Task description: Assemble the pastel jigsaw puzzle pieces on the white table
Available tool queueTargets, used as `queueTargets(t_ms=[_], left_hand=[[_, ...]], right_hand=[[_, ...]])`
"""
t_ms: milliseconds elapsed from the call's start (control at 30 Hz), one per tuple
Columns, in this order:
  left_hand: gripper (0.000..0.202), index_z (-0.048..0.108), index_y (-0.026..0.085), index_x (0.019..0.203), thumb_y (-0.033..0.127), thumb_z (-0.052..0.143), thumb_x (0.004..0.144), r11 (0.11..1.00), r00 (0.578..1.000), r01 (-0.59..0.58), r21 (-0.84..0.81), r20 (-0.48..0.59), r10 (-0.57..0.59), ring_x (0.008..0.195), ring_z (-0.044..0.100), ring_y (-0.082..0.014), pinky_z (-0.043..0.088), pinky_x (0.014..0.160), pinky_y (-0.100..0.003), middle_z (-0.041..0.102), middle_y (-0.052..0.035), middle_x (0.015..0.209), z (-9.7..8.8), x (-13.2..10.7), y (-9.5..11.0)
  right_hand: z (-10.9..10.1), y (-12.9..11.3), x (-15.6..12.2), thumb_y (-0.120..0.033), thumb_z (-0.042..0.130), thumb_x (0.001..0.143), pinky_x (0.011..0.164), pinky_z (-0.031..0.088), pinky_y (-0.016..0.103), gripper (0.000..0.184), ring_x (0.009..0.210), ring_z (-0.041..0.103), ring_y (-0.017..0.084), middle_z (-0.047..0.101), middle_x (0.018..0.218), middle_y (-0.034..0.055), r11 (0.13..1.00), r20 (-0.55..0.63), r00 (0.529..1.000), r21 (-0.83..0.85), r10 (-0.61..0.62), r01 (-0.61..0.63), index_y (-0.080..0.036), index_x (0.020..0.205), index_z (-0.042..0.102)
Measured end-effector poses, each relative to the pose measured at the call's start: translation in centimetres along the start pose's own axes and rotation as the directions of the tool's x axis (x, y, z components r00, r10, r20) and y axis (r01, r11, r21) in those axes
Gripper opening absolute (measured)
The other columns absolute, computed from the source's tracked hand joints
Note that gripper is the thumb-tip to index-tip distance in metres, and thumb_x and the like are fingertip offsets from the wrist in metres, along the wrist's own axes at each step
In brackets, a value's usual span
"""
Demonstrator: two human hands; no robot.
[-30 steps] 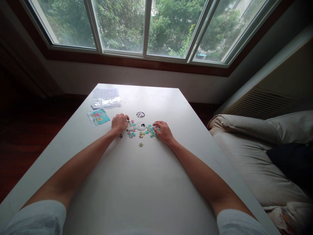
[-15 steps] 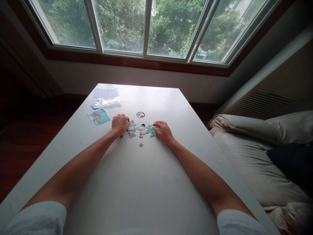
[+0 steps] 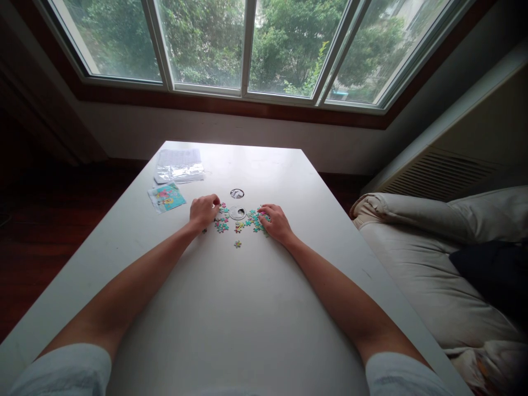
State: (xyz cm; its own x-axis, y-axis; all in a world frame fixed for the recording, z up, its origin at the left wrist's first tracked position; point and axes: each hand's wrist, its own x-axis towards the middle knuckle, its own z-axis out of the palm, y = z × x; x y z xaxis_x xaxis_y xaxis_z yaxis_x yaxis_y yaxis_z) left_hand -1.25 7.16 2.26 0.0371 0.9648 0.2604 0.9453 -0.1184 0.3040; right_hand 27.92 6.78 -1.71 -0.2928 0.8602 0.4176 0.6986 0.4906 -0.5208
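Small colourful jigsaw puzzle pieces (image 3: 221, 224) lie in loose clusters between my hands on the white table. My left hand (image 3: 203, 212) is at the left cluster, its fingers curled together at the tips; whatever they pinch is hidden. Over the right-hand puzzle pieces (image 3: 253, 219) rests my right hand (image 3: 275, 221), thumb and fingers apart, covering some of them. One separate puzzle piece (image 3: 237, 244) lies nearer to me. Between the clusters is a round ring-like disc (image 3: 237, 213), with a smaller round disc (image 3: 237, 193) beyond it.
A turquoise picture card (image 3: 167, 197) lies left of my left hand. Behind it is a clear plastic packet (image 3: 179, 166) on the white table (image 3: 243, 324). A cream padded seat (image 3: 429, 269) stands along the right side, and a window (image 3: 206, 44) is ahead.
My left hand has shifted very slightly to the right and nearer to me, its fingers drawn closer together. My right hand stays in place on the pieces.
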Motion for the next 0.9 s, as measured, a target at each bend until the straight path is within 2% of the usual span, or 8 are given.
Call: queueTargets(t_ms=[100, 300, 567, 700, 900], left_hand=[[0.017, 0.071, 0.026, 0.098, 0.027, 0.058, 0.089, 0.996, 1.000, -0.008, -0.088, 0.015, 0.010, 0.087, 0.068, -0.0218, 0.045, 0.087, -0.035, 0.076, -0.0007, 0.092, -0.2, -0.3, 0.6], [0.017, 0.071, 0.027, 0.098, 0.031, 0.063, 0.085, 0.972, 0.989, -0.041, -0.231, 0.129, 0.072, 0.083, 0.069, -0.0187, 0.046, 0.081, -0.031, 0.077, 0.0023, 0.090, -0.2, -1.9, 2.4], [0.014, 0.075, 0.028, 0.091, 0.033, 0.063, 0.085, 0.974, 0.981, -0.060, -0.218, 0.169, 0.098, 0.086, 0.070, -0.0202, 0.045, 0.086, -0.034, 0.078, 0.0020, 0.090, -0.1, -3.2, 3.2], [0.016, 0.076, 0.028, 0.091, 0.035, 0.062, 0.086, 0.977, 0.980, -0.053, -0.208, 0.176, 0.091, 0.088, 0.070, -0.0216, 0.042, 0.094, -0.038, 0.079, 0.0018, 0.091, -0.1, -3.5, 3.4], [0.016, 0.075, 0.028, 0.088, 0.034, 0.061, 0.085, 0.982, 0.981, -0.077, -0.174, 0.161, 0.105, 0.086, 0.069, -0.0224, 0.041, 0.093, -0.039, 0.078, 0.0007, 0.089, 0.1, -3.7, 3.7]], right_hand=[[0.0, 0.0, 0.0, -0.028, 0.059, 0.090, 0.108, 0.044, 0.048, 0.022, 0.120, 0.055, 0.027, 0.066, 0.122, 0.0094, 1.000, -0.002, 1.000, -0.004, -0.003, 0.003, -0.025, 0.107, 0.073], [0.0, -0.7, -0.4, -0.029, 0.060, 0.092, 0.109, 0.042, 0.049, 0.022, 0.125, 0.053, 0.028, 0.064, 0.128, 0.0101, 0.996, -0.019, 0.997, -0.061, -0.070, 0.069, -0.024, 0.109, 0.073], [0.6, -3.3, -1.3, -0.031, 0.060, 0.094, 0.116, 0.036, 0.051, 0.024, 0.133, 0.047, 0.027, 0.062, 0.134, 0.0062, 0.954, 0.119, 0.951, -0.062, -0.284, 0.292, -0.029, 0.115, 0.070], [0.8, -3.5, -1.3, -0.033, 0.062, 0.093, 0.116, 0.035, 0.054, 0.024, 0.135, 0.046, 0.027, 0.062, 0.136, 0.0055, 0.945, 0.167, 0.935, -0.050, -0.312, 0.324, -0.031, 0.116, 0.070], [0.7, -3.5, -1.3, -0.032, 0.063, 0.093, 0.116, 0.035, 0.056, 0.022, 0.136, 0.046, 0.028, 0.063, 0.135, 0.0059, 0.941, 0.190, 0.927, -0.033, -0.324, 0.336, -0.031, 0.113, 0.071]])
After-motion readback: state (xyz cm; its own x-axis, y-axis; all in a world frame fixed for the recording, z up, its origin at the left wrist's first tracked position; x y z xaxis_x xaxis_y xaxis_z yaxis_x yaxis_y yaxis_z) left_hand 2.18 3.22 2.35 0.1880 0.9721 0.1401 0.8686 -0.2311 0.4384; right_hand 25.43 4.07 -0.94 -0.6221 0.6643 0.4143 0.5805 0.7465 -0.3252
